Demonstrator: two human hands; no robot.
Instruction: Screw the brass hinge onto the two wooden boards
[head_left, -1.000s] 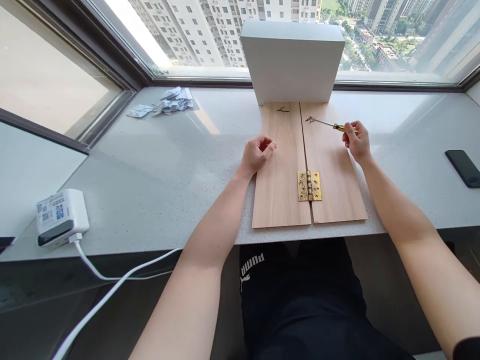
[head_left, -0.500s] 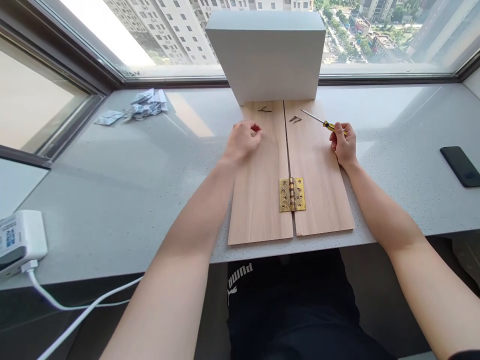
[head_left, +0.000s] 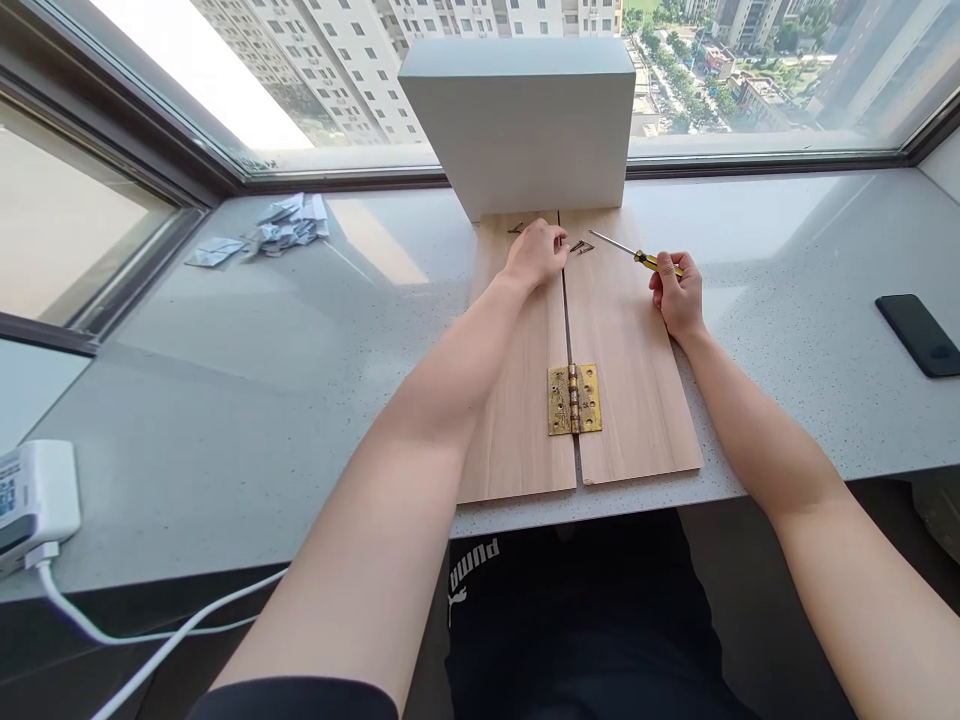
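Observation:
My right hand (head_left: 679, 297) grips the handle of a yellow-and-black screwdriver (head_left: 643, 259), whose metal shaft points left over the right wooden board (head_left: 634, 400). Over the far part of the left wooden board (head_left: 517, 430), my left hand (head_left: 537, 252) is closed with curled fingers; whatever is between them is hidden. Several small screws (head_left: 582, 247) lie on the right board just beyond its fingertips. More screws (head_left: 515, 229) on the left board are partly covered by this hand. A brass-coloured hinge (head_left: 574, 398) lies open across the narrow gap between the boards, near their front ends.
A white box-like block (head_left: 532, 140) stands at the boards' far end by the window. Small paper packets (head_left: 292, 225) are piled at the back left. A dark phone (head_left: 921, 335) lies at right, and a white charger (head_left: 45, 500) with cables sits at the left front.
My left hand has moved right and away from me, from the left board's side to near the gap and the right board's screws. My right hand still holds the screwdriver in much the same pose.

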